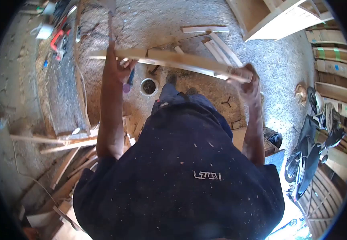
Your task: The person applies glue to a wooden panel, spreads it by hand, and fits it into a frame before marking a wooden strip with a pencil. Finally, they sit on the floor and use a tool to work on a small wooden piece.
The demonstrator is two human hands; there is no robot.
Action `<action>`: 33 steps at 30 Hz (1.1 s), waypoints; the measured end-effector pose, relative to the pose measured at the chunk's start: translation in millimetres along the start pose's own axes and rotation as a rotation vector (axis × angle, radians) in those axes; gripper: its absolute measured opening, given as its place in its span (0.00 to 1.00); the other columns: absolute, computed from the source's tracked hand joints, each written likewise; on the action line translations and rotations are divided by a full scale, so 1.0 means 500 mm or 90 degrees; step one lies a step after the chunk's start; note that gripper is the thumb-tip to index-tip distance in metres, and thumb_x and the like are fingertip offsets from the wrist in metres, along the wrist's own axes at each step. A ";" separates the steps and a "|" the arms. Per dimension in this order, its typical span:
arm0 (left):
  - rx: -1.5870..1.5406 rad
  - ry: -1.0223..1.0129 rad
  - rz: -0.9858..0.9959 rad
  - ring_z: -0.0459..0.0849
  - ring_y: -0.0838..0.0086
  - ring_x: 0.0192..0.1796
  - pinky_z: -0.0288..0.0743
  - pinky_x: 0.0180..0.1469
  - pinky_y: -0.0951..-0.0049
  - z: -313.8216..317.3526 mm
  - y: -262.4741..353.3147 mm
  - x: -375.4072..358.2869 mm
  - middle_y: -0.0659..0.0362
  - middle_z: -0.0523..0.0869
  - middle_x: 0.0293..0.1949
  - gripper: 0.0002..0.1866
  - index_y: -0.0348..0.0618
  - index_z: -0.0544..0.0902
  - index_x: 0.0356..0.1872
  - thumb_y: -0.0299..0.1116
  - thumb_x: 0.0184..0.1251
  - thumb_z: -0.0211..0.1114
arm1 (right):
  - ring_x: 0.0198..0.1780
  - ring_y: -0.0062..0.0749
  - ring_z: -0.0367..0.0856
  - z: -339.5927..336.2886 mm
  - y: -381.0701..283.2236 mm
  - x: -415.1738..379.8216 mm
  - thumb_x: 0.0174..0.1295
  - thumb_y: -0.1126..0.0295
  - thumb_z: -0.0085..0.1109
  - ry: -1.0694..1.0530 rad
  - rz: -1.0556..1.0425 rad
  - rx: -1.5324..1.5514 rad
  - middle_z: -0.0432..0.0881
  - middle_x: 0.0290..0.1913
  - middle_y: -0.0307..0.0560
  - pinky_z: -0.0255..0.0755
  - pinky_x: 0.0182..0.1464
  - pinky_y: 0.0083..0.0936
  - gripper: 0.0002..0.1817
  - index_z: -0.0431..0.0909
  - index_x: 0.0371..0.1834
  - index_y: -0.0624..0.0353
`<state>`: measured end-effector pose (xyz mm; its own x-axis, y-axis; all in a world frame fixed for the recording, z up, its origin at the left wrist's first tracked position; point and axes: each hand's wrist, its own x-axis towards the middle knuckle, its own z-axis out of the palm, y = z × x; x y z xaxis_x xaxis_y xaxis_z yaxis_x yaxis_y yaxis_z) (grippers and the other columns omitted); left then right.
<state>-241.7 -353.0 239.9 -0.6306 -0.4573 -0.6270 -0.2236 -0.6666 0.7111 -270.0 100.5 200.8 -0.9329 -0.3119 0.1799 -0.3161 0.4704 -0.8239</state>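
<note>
A long pale wooden board [177, 61] is held up across the front of me, slightly tilted and lower at its right end. My right hand [250, 82] grips that right end, with fingers wrapped over the edge. Towards the board's other end, my left hand [121, 67] is closed around it, though some fingers are hidden. A thin brownish, blade-like strip [110, 26] stretches upward beyond my left hand; whether the hand touches it cannot be made out. Below the board on the floor is a white round bucket [148, 87] with dark contents.
Several cut wood strips [221, 50] lie on the rough floor ahead. At upper left, a red-and-grey tool [58, 40] rests on a plank bench [59, 88]. Scrap wood [71, 158] is piled at lower left. A wooden cabinet [281, 20] and a motorcycle [307, 152] stand at right.
</note>
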 end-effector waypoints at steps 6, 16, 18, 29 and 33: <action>-0.235 -0.031 0.130 0.70 0.47 0.71 0.75 0.72 0.49 -0.017 0.094 0.012 0.36 0.64 0.69 0.44 0.35 0.56 0.76 0.58 0.74 0.62 | 0.41 0.25 0.85 0.108 -0.140 0.150 0.61 0.69 0.74 0.001 -0.117 0.222 0.89 0.41 0.51 0.77 0.43 0.25 0.15 0.85 0.48 0.66; 0.703 -0.346 0.438 0.57 0.40 0.78 0.57 0.77 0.47 0.027 -0.399 -0.104 0.37 0.61 0.73 0.62 0.36 0.55 0.77 0.45 0.43 0.85 | 0.32 0.49 0.87 0.294 -0.513 0.620 0.59 0.42 0.69 0.018 -0.297 -0.066 0.86 0.28 0.62 0.79 0.40 0.38 0.29 0.89 0.33 0.64; 0.650 -0.376 0.386 0.55 0.38 0.79 0.56 0.78 0.45 0.073 -0.405 -0.100 0.36 0.59 0.74 0.64 0.37 0.52 0.79 0.46 0.44 0.85 | 0.40 0.65 0.86 0.359 -0.530 0.684 0.58 0.34 0.64 -0.025 -0.261 -0.191 0.85 0.32 0.69 0.78 0.47 0.48 0.36 0.89 0.33 0.65; 0.634 -0.125 0.780 0.75 0.47 0.61 0.74 0.64 0.48 0.041 -0.162 0.143 0.46 0.74 0.56 0.39 0.38 0.75 0.56 0.45 0.43 0.82 | 0.40 0.62 0.87 0.542 -0.684 0.962 0.55 0.30 0.64 -0.012 -0.279 -0.249 0.86 0.31 0.69 0.78 0.50 0.44 0.41 0.89 0.30 0.68; 0.535 -0.114 0.719 0.83 0.52 0.50 0.82 0.51 0.55 -0.050 0.021 0.097 0.48 0.79 0.50 0.35 0.38 0.76 0.55 0.41 0.47 0.81 | 0.45 0.37 0.90 0.729 -0.697 1.048 0.66 0.41 0.62 -0.318 -0.230 0.198 0.88 0.36 0.61 0.79 0.48 0.34 0.34 0.85 0.53 0.67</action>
<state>-256.0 -397.1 208.8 -0.8348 -0.3787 0.3996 0.1275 0.5731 0.8095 -585.7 -527.6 386.3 -0.5638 -0.7824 0.2645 -0.4587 0.0304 -0.8881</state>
